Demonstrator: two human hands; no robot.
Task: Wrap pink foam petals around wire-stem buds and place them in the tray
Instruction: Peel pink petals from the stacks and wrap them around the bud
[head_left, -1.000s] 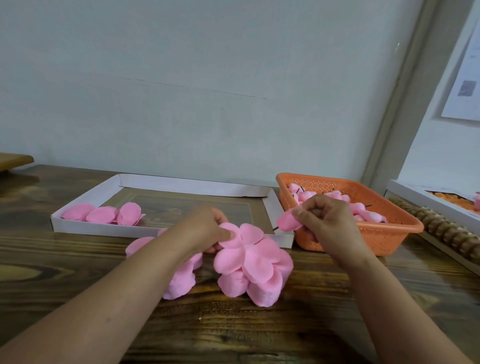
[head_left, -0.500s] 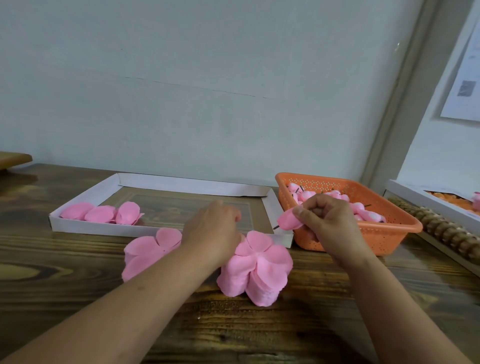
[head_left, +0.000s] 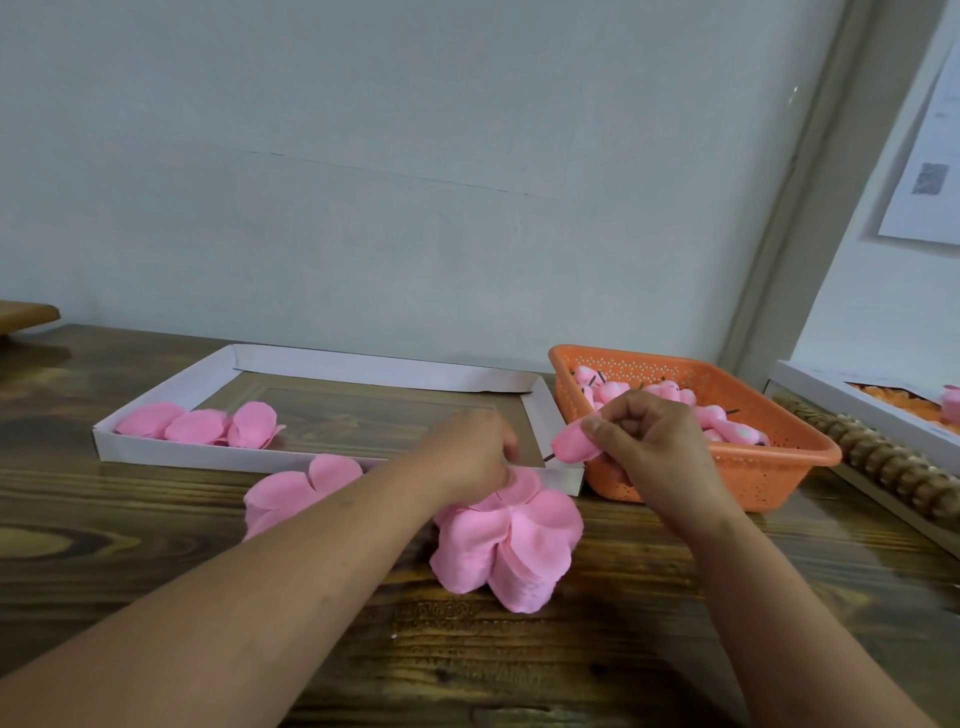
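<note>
Pink petal stack now lies flatter beneath the left hand, whose curled fingers press its far edge; grip cannot be confirmed. Right hand stays pinched around a wrapped bud, wire protruding leftward, tray just beyond it.

free: tabletop front-left, white tray middle | blocked: petal stack centre, orange basket right, loose petals left
</note>
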